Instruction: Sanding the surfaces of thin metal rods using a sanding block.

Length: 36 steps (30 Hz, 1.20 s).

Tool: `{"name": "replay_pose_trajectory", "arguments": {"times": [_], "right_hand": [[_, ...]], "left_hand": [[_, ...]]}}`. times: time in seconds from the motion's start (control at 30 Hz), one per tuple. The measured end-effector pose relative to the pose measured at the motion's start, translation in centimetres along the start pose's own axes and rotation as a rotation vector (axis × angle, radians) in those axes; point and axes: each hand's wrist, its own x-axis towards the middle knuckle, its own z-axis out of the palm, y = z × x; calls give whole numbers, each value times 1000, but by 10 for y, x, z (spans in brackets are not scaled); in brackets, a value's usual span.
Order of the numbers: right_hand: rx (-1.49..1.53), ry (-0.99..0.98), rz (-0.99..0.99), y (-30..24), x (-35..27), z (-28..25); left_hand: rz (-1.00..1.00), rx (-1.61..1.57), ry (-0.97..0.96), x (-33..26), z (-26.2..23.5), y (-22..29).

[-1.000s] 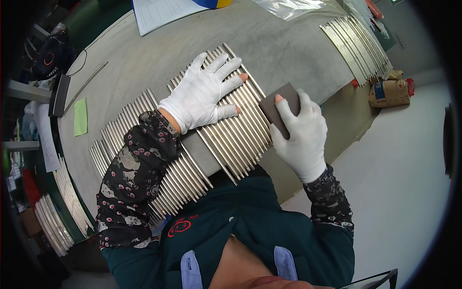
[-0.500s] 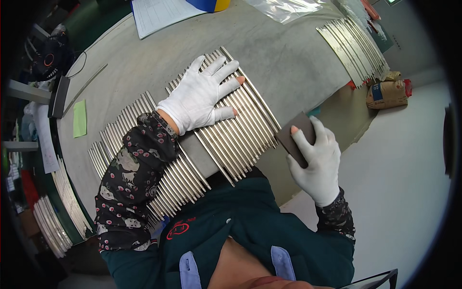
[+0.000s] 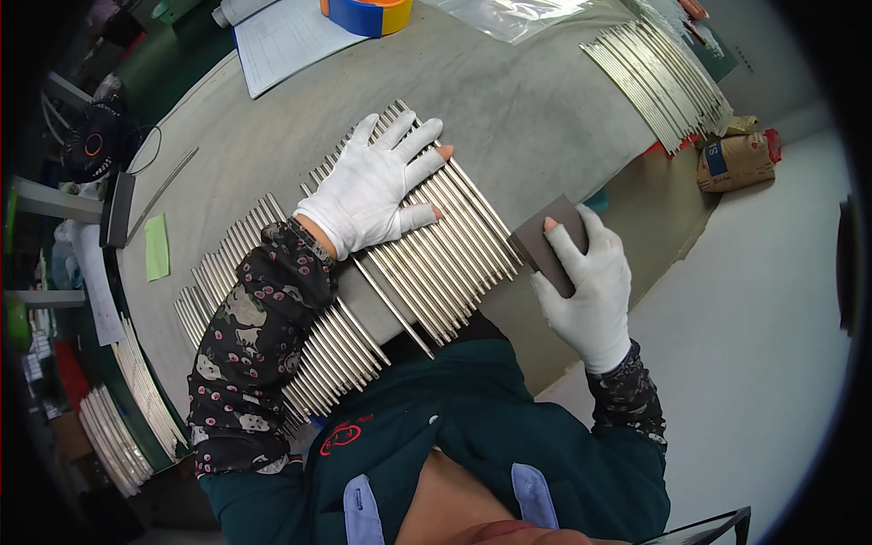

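My left hand (image 3: 377, 188), in a white glove with open fingertips, lies flat with fingers spread on a row of thin metal rods (image 3: 454, 245) laid side by side across the grey table (image 3: 536, 100). My right hand (image 3: 590, 282), gloved the same way, grips a dark grey sanding block (image 3: 545, 241) at the near ends of the rods, at the table's edge. The block touches the rod ends on the right side of the row.
A second bundle of metal rods (image 3: 658, 77) lies at the far right. More rods (image 3: 132, 400) are stacked at the left. A sheet of paper (image 3: 286, 36), a roll of blue tape (image 3: 368, 14), a green sticky note (image 3: 156, 247) and a brown bag (image 3: 736, 159) are around.
My right hand with the block slid off the rods toward the right and the table edge, then came back slightly against the rod ends. My left hand stayed pressed on the rods.
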Motion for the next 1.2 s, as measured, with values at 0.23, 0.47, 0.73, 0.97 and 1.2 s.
{"name": "replay_pose_trajectory", "arguments": {"times": [0.23, 0.47, 0.73, 0.97, 1.2], "right_hand": [[-104, 1, -108, -15, 33, 16], [-74, 22, -69, -17, 31, 14], [-73, -135, 91, 14, -32, -25], [51, -125, 26, -3, -33, -15], [73, -108, 17, -3, -30, -9]], "left_hand": [[0, -13, -1, -2, -2, -4], [8, -7, 0, 0, -5, 1], [10, 7, 1, 1, 1, -3], [16, 14, 13, 9, 4, -2], [10, 53, 32, 11, 5, 0]]}}
